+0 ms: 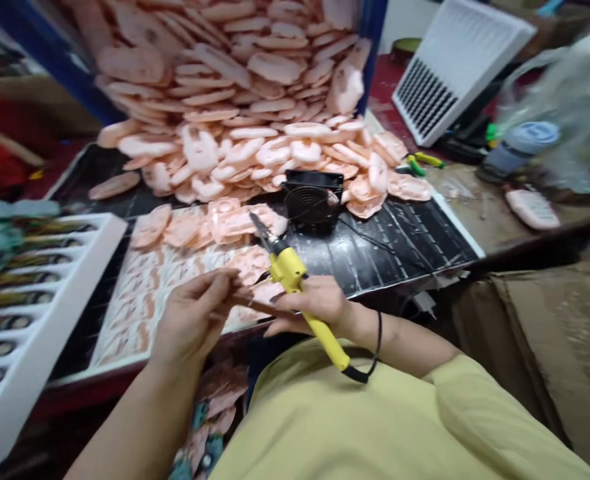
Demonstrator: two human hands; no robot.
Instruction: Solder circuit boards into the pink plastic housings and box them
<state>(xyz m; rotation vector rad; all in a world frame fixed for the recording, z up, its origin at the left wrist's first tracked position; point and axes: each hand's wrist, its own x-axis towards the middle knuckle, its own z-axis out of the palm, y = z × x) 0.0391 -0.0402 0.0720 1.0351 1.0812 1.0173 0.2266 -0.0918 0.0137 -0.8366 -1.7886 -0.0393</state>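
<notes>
My right hand [319, 303] is closed around a yellow soldering iron [289, 267] with a slim metal tip and a black cable at its lower end. The tip points up and away, over some pink plastic shells [237, 220]. My left hand [199, 307] is pinched, close to my right fingertips. Something small and thin seems to lie between the two hands, too blurred and covered to name. Beneath them, a pale tray [119, 320] carries rows of small pinkish parts. A small black fan [313, 200] stands just beyond the iron.
A large heap of pink shells [255, 87] spills from a blue-framed bin [375, 53]. At left stands a white slotted rack [75, 300] with greenish parts. To the right are a white grille-sided box [459, 67], green-yellow pliers [417, 165], a jar [525, 147] and cardboard [565, 347].
</notes>
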